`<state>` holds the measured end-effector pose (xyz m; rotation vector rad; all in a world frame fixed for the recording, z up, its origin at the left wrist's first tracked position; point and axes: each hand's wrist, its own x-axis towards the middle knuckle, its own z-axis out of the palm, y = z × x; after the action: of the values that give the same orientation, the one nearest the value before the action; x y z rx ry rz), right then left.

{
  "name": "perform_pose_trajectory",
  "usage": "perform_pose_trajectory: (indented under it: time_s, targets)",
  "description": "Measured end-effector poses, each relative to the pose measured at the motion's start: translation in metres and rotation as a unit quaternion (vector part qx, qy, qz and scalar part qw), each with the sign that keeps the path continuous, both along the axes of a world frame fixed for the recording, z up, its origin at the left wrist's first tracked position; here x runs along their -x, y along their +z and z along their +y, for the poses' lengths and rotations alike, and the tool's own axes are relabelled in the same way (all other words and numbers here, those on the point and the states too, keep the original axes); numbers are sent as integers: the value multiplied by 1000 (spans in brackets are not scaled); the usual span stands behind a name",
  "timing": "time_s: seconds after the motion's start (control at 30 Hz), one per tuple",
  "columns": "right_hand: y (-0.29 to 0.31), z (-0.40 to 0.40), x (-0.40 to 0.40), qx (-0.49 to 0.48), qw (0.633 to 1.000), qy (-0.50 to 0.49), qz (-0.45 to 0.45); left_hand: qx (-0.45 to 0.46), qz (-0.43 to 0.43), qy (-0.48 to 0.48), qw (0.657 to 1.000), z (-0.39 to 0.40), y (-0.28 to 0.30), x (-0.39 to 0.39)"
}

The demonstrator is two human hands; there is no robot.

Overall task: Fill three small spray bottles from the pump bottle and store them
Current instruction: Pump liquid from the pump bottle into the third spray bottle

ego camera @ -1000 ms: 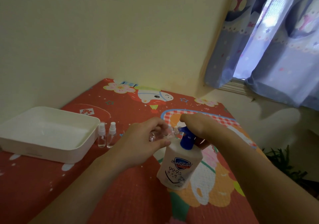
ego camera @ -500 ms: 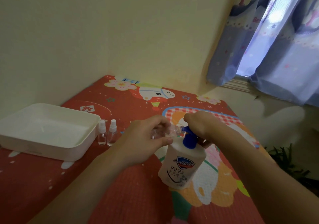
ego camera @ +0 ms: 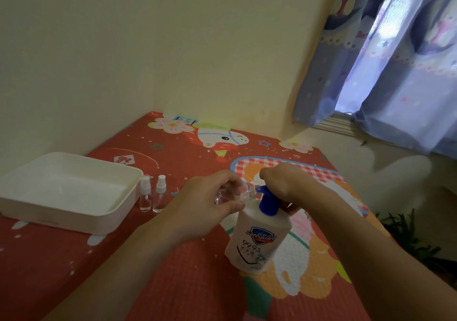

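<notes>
Your left hand (ego camera: 210,204) curls round a small clear spray bottle (ego camera: 231,193), holding it tipped on its side with its open mouth turned toward the blue spout of the pump bottle (ego camera: 258,236). The mouth and the spout tip look as if they meet, though the blur there makes it hard to be sure. Your right hand (ego camera: 284,183) rests on top of the blue pump head (ego camera: 268,203), fingers bent down over it. The pump bottle itself, white with a blue shield label, stands on the red cartoon-printed mat (ego camera: 173,271) and leans slightly toward your left hand.

To your left, two more small spray bottles (ego camera: 152,194) stand upright side by side with their white caps on, just beside the near right corner of the white tray (ego camera: 106,219). The tray sits on the mat close to the wall. Up to your right, a blue patterned curtain (ego camera: 395,73) hangs by the window.
</notes>
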<state>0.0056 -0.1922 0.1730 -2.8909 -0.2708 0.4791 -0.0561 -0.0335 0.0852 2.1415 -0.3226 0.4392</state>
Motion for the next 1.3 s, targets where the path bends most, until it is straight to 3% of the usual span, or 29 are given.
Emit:
perform_pose_trajectory:
  time_s: [0.17,0.33,0.6,0.83,0.97,1.13,1.3]
  targets:
    - [12,-5,-5,-78,990,-78,85,-11,-21,5,1000,2,8,1]
    - [7,-2,-6,-82,992,-75,64,-6,-18,3,1000,2,9,-1]
    - [-6,4,-7,8,999,3,-33,10,-6,4,1000,2,-1,-1]
    - [-9,3,-10,70,996,44,-46,15,-1,4,1000,0,-4,1]
    - [-6,3,-5,34,999,13,-22,-2,-6,9,1000,-2,-2,4]
    - [9,-5,-5,-97,991,-71,56,-1,-10,6,1000,-2,7,3]
    - [8,-6,-7,-91,990,-81,71,-3,-14,10,1000,-2,11,3]
